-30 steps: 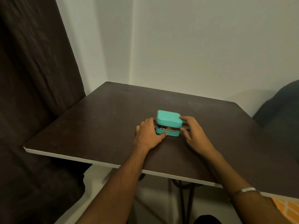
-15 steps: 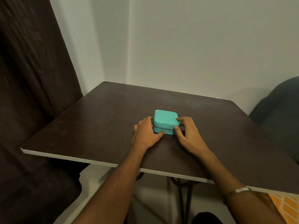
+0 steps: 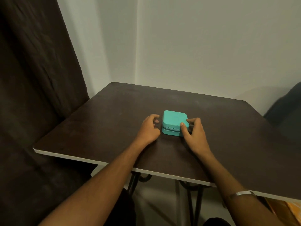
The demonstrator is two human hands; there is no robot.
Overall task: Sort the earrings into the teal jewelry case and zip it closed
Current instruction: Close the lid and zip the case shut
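The teal jewelry case (image 3: 174, 119) lies on the dark table (image 3: 228, 128) with its lid down; a thin seam shows along its front. No earrings are visible. My right hand (image 3: 193, 132) grips the case's near right corner, thumb on the lid and fingers curled round the right side. My left hand (image 3: 149, 128) rests on the table just left of the case, a small gap from it, with its fingers curled in and nothing visible in them.
The table's white front edge (image 3: 91, 160) runs close to me. A dark curtain (image 3: 32, 95) hangs on the left, and a dark rounded seat back (image 3: 286, 111) stands at the right. Pale walls meet in a corner behind the table.
The lid, ajar one second ago, is now down. My left hand has drawn back from the case's front and curled its fingers. My right thumb has moved onto the lid.
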